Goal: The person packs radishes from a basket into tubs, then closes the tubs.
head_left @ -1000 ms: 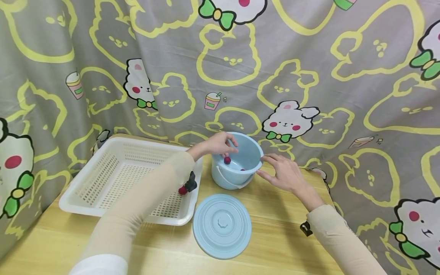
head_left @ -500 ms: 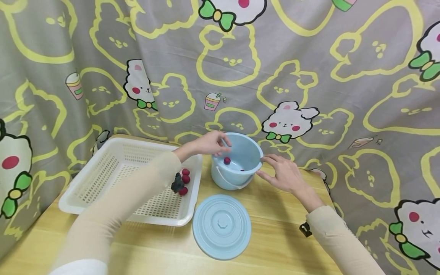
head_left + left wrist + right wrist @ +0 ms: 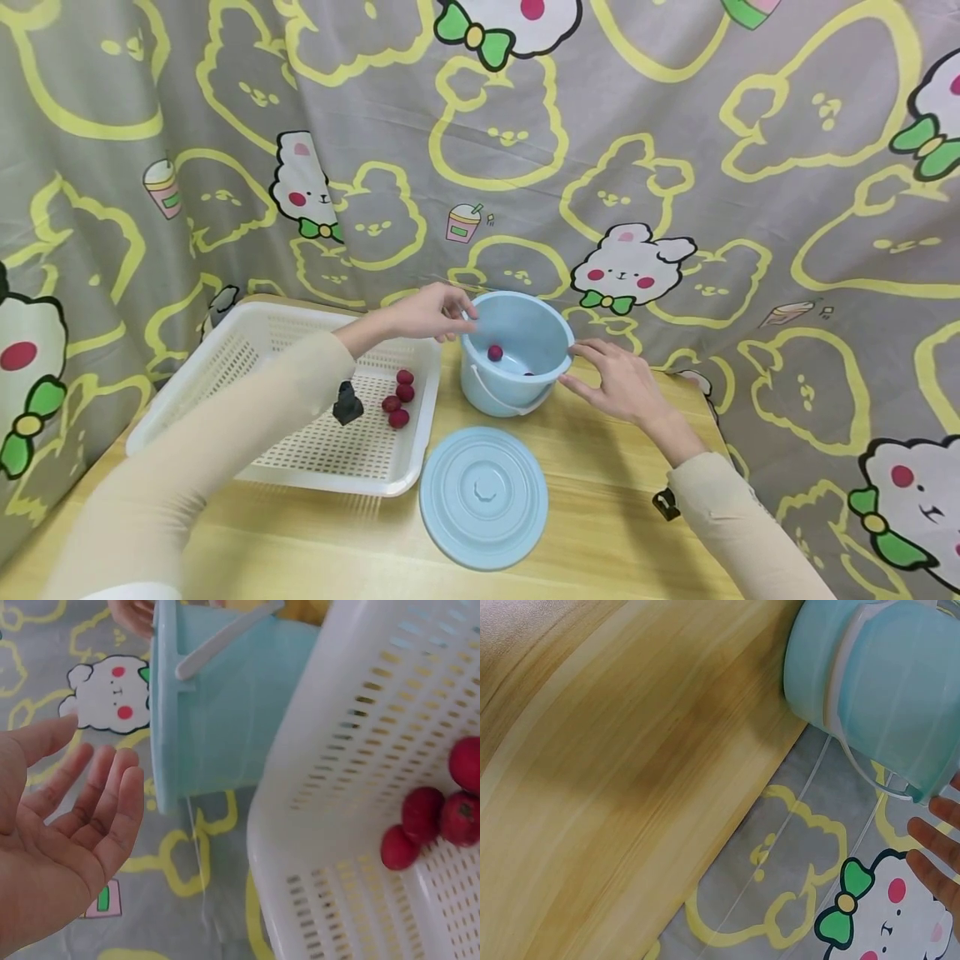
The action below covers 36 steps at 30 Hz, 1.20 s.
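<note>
Left hand (image 3: 427, 314), fingers relaxed and empty, at 9 o'clock of round pale-blue plastic bucket (image 3: 516, 367); right hand (image 3: 618, 381), fingers spread, touches rim at 3 o'clock. White perforated plastic basket (image 3: 225, 367) holds red round fruits (image 3: 397, 400); blue disc lid (image 3: 483, 497) at 6 o'clock.

You will find no readable text, brand, number or sign anywhere here. The curtain (image 3: 675, 125) behind the blue bucket (image 3: 517, 354) carries only cartoon rabbits, bows and drink cups (the cups bear coloured bands, no letters). The lid (image 3: 483, 497) in front of the bucket shows a plain moulded knob.
</note>
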Motion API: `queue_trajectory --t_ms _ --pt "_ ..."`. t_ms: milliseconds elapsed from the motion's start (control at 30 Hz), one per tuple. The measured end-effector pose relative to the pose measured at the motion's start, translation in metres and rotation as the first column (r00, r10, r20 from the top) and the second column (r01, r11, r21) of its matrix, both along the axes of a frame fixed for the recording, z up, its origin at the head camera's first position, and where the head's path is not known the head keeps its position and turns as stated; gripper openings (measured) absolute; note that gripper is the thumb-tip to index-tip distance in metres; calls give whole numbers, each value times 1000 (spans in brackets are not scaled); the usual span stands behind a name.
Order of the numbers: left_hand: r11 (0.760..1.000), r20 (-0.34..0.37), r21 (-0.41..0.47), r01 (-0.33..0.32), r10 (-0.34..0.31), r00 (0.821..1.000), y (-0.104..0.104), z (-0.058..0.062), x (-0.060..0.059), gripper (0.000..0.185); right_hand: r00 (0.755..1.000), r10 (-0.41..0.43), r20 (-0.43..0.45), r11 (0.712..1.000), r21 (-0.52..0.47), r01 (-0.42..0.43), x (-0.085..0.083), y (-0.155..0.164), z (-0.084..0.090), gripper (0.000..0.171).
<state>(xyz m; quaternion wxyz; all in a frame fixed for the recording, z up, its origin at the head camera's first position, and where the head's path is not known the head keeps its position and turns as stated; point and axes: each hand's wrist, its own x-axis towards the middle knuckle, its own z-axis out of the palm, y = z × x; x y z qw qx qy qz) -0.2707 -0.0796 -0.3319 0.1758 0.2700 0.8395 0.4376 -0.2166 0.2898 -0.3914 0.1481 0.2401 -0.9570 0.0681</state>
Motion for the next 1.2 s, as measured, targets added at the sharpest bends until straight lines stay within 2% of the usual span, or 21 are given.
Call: queue_trajectory --t_ms 300,733,933,1200 --pt "1000 2 10 -22 22 1000 -31 -14 10 30 1000 10 -9 1000 0 -10 0 0 0 57" --pt "994 46 -68 -88 91 995 -74 -37 21 29 1000 12 4 1000 8 -12 -1 0 1 57" --pt "991 68 -100 -92 99 993 -87 -47 25 33 1000 11 10 1000 12 -11 -1 0 1 58" --pt "990 128 -115 -80 95 987 -98 -69 26 36 1000 16 -4 1000 10 -16 -1 1 1 57"
